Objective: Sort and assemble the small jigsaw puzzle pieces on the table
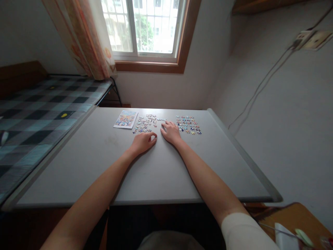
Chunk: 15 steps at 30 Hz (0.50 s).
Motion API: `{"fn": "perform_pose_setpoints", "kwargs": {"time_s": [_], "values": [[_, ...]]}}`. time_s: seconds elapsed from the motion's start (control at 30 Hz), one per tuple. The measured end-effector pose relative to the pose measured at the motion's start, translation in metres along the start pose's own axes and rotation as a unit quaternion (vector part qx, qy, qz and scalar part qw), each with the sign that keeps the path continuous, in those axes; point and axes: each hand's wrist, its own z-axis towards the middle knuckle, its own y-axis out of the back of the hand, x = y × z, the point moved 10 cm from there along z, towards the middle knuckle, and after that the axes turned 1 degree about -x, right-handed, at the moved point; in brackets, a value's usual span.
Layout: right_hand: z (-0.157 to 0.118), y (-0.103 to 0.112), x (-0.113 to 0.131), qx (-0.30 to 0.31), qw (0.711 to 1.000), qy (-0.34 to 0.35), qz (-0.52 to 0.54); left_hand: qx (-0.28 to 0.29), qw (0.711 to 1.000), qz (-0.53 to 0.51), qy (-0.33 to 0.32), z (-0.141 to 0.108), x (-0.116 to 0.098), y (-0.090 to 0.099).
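Loose jigsaw puzzle pieces [147, 120] lie in a spread group on the grey-white table [156, 173]. A second group of jigsaw puzzle pieces [188, 122] lies to the right in rough rows. Between them, at the far side, is a short strip of puzzle pieces [161, 119] that look joined. My left hand [143, 141] rests just in front of the left group, thumb and forefinger curled together in a pinch; anything between them is too small to make out. Palm down, my right hand [170, 131] lies between the groups, fingers spread, fingertips close to the strip.
A printed picture sheet [126, 119] lies left of the pieces. Beyond the table's left edge stands a bed with a checked cover [62, 104]. A window [145, 27] is ahead, and a wooden stool [296, 215] with small items is at lower right.
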Motion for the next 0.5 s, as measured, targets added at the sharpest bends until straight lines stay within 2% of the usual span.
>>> {"fn": "perform_pose_setpoints", "kwargs": {"time_s": [0.5], "values": [[0.0004,-0.0005,0.0004,-0.002,1.0,0.003,0.001,-0.004,1.0,0.008,-0.011,0.0003,-0.0002,-0.0003]]}}
